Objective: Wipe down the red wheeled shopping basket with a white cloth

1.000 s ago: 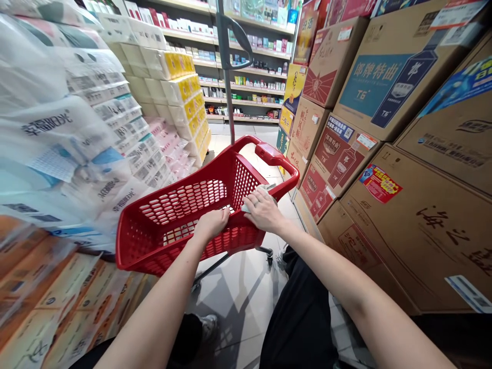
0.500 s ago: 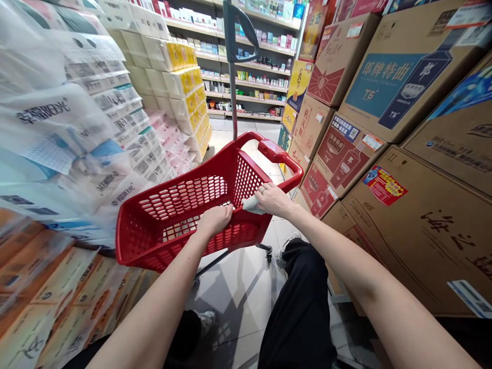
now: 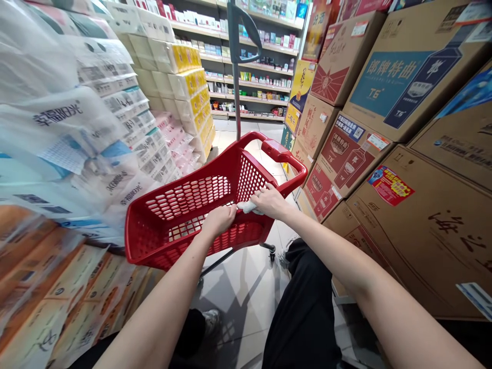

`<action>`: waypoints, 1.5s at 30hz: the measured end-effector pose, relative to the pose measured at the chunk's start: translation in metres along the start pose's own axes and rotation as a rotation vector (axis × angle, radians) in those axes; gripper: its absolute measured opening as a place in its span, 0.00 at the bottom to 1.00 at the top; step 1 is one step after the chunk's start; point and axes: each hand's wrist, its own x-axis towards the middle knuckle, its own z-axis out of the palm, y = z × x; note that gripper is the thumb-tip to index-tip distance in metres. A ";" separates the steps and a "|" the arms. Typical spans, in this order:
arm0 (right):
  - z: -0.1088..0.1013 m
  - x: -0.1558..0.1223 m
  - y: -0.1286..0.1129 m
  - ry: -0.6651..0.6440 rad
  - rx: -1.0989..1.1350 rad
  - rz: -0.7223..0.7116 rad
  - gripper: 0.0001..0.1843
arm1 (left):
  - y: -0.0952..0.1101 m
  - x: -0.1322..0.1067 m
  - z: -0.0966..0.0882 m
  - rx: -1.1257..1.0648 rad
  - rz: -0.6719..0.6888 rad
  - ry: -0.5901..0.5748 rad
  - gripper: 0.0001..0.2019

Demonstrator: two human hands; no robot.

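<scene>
A red plastic shopping cart (image 3: 180, 179) stands before me at an angle, its basket showing no goods. My left hand (image 3: 220, 220) is closed around the near rim of the basket, fingers curled over the edge. Just to its right, my right hand (image 3: 271, 201) presses a whitish cloth (image 3: 248, 207) onto the same rim, close to the handle end. The cloth's left end reaches almost to my left fingertips. Beyond the right hand is the cart's red push handle (image 3: 282, 154). The right palm and part of the cloth are hidden.
Wrapped paper packs (image 3: 111, 102) are piled at the left, with orange-and-cream packs (image 3: 73, 292) below. Cardboard cartons (image 3: 415, 215) are stacked along the right. A grey pole with a loop grip (image 3: 235, 77) rises behind the cart. Stocked shelves (image 3: 249, 87) line the back.
The cloth and my right hand have slid slightly left along the rim, nearer my left hand. My left hand keeps its grip. The whole view has shifted a little.
</scene>
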 end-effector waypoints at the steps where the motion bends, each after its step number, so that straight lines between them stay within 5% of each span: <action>1: -0.002 -0.003 0.001 0.014 -0.013 0.017 0.12 | 0.001 0.000 0.000 0.005 0.003 0.002 0.33; 14: -0.012 -0.038 0.051 0.103 -0.109 0.026 0.15 | 0.007 -0.003 -0.004 0.028 0.040 -0.009 0.27; 21: -0.005 -0.013 0.037 0.030 -0.052 -0.055 0.27 | 0.013 -0.002 -0.003 -0.038 -0.031 -0.002 0.34; 30: 0.004 -0.025 0.055 0.119 -0.116 0.001 0.17 | -0.036 -0.037 0.003 -0.053 -0.155 -0.073 0.39; 33: 0.011 -0.016 0.041 0.101 -0.125 0.012 0.19 | -0.035 -0.039 0.007 0.004 -0.147 -0.070 0.36; 40: 0.040 0.020 -0.050 0.098 0.000 -0.174 0.15 | -0.011 -0.039 0.010 0.170 0.104 -0.052 0.26; 42: 0.041 0.016 -0.049 0.091 -0.013 -0.128 0.14 | -0.009 -0.039 0.009 0.159 0.102 -0.053 0.26; 45: 0.034 -0.001 -0.017 0.076 -0.048 -0.046 0.13 | -0.008 -0.038 0.007 0.124 0.064 -0.048 0.25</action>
